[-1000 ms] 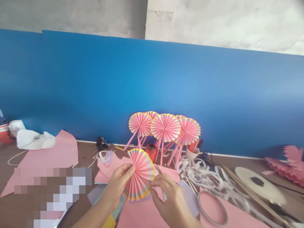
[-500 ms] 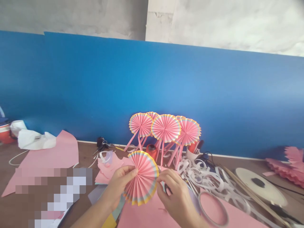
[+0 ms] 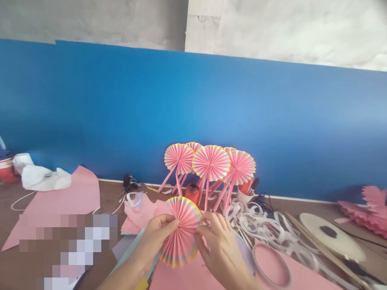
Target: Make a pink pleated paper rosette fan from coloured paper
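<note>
A round pleated paper fan [image 3: 184,241], pink with a yellow and pale rainbow edge, is held upright in front of me. My left hand [image 3: 157,237] grips its left side, with the thumb pressed near the centre of the folds. At the right edge, my right hand [image 3: 220,245] has its fingers closed in a pinch on the rim. Beneath both hands lies a pink paper sheet [image 3: 181,280]. Behind them stand several finished-looking pink fans [image 3: 211,163] with folded paper handles, leaning near the blue panel. My right fingertips partly cover the held fan's edge.
Curled white strips [image 3: 272,229] lie to the right, near a ring [image 3: 254,257] and a round cream lid [image 3: 341,237]. A red spool-like roll [image 3: 192,194] and a white cup [image 3: 243,196] stand behind. Pink paper [image 3: 69,197] covers the left; a blue panel [image 3: 121,112] rises at the back.
The fan has dropped slightly and turned a little in my hands. My right hand has moved left and closer, its fingers now on the fan's right rim.
</note>
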`<state>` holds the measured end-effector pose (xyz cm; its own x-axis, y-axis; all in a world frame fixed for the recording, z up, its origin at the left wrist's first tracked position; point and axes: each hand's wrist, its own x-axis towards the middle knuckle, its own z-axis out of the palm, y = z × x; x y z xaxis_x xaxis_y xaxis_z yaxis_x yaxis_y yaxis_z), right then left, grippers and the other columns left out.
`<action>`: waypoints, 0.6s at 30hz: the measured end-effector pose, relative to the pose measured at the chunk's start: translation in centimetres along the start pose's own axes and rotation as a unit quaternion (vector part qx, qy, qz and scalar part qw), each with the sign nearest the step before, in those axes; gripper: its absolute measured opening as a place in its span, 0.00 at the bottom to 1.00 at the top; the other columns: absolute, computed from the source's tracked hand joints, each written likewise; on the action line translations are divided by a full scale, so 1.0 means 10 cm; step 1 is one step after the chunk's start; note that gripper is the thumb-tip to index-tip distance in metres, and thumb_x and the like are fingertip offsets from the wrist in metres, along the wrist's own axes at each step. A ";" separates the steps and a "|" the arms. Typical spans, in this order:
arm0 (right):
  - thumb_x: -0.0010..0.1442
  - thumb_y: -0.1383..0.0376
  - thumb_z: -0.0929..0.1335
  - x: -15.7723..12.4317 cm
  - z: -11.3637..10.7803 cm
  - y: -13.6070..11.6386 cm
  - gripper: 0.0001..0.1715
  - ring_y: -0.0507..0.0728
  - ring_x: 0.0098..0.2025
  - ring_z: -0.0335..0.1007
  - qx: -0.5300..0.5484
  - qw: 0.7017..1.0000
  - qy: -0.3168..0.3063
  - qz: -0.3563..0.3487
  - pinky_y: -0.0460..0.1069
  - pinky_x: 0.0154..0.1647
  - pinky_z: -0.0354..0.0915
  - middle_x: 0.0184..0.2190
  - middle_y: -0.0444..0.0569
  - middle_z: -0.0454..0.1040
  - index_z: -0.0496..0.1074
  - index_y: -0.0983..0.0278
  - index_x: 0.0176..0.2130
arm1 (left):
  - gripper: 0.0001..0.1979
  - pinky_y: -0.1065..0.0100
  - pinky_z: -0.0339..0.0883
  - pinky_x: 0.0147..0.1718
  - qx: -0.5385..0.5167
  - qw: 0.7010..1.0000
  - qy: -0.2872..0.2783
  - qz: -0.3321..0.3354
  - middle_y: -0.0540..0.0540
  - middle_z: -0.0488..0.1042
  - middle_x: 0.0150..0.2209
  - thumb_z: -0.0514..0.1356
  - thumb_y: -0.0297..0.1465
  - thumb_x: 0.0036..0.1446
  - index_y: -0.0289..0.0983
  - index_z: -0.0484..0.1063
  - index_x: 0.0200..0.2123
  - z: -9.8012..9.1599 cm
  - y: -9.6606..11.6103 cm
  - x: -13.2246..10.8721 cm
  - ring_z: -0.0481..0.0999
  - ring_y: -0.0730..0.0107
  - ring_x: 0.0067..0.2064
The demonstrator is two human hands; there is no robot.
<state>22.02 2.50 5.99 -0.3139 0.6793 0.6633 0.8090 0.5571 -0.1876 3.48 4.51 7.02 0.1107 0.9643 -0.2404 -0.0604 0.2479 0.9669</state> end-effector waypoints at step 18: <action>0.56 0.75 0.61 -0.03 0.08 -0.04 0.10 0.60 0.42 0.63 -0.014 0.999 0.034 -0.039 0.55 0.39 0.56 0.43 0.49 0.69 0.65 0.62 0.28 | 0.17 0.67 0.63 0.35 -0.016 1.000 -0.016 0.014 0.45 0.77 0.31 0.65 0.42 0.46 0.34 0.73 0.32 0.08 -0.10 -0.02 0.75 0.62 0.35</action>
<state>21.39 2.44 5.34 -0.3431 0.5997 0.7229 0.7974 0.5928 -0.1133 4.31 3.97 6.15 0.1399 0.9677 -0.2097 -0.0949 0.2239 0.9700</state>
